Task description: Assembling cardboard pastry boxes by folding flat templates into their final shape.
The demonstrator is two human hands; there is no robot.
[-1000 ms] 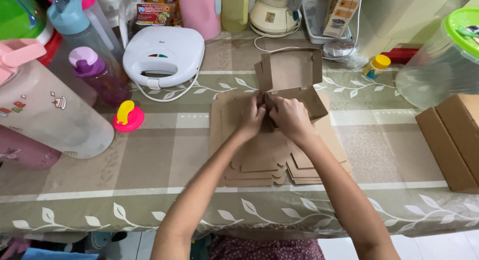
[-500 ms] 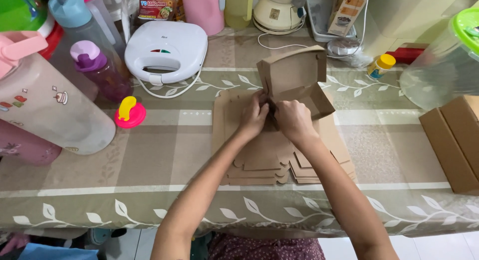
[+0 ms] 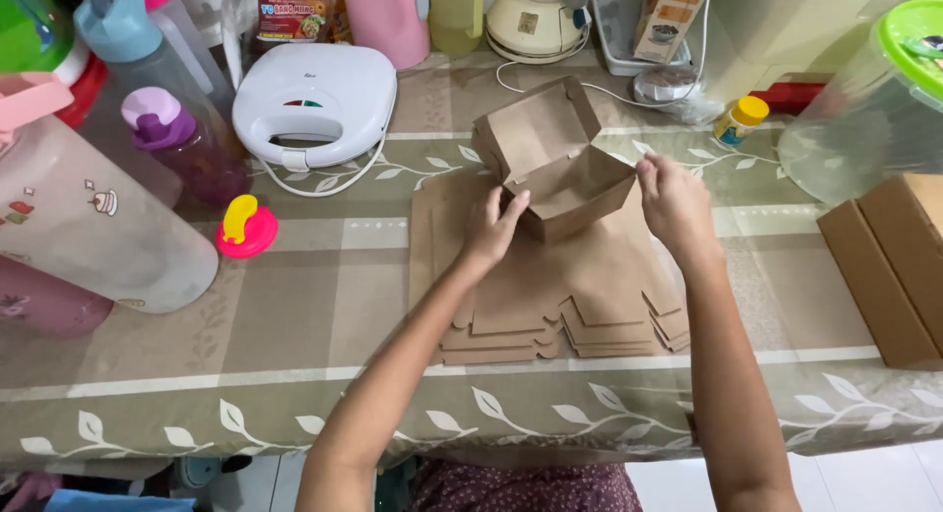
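Folded brown cardboard box point(image 3: 555, 163), lid flap raised toward 12 o'clock, tray open to the viewer, standing at the far edge of a stack of flat brown box blanks point(image 3: 570, 296) near the centre of the table. Left hand point(image 3: 494, 227), at 8 o'clock of the box, has its fingers curled against the box's near left corner and grips it. Right hand point(image 3: 674, 199), at 3 o'clock of the box, is partly open, fingers loosely bent, fingertips just beside the box's right corner; whether they touch it cannot be told.

The blanks lie on a tablecloth point(image 3: 295, 306) of beige and olive squares with a white leaf border.

- At 10 o'clock of the box: a white clamshell sandwich maker point(image 3: 314, 94) with its cord looped in front.
- At 9 o'clock: a pink and yellow bottle cap point(image 3: 246, 227), a purple-capped bottle point(image 3: 182, 143), and a large clear jug with a pink lid point(image 3: 93, 217).
- At 1 o'clock: a small yellow-capped bottle point(image 3: 739, 122).
- At 3 o'clock, well apart: a clear container with a green lid point(image 3: 874, 99) and finished brown boxes point(image 3: 889, 266) at the table's right edge.
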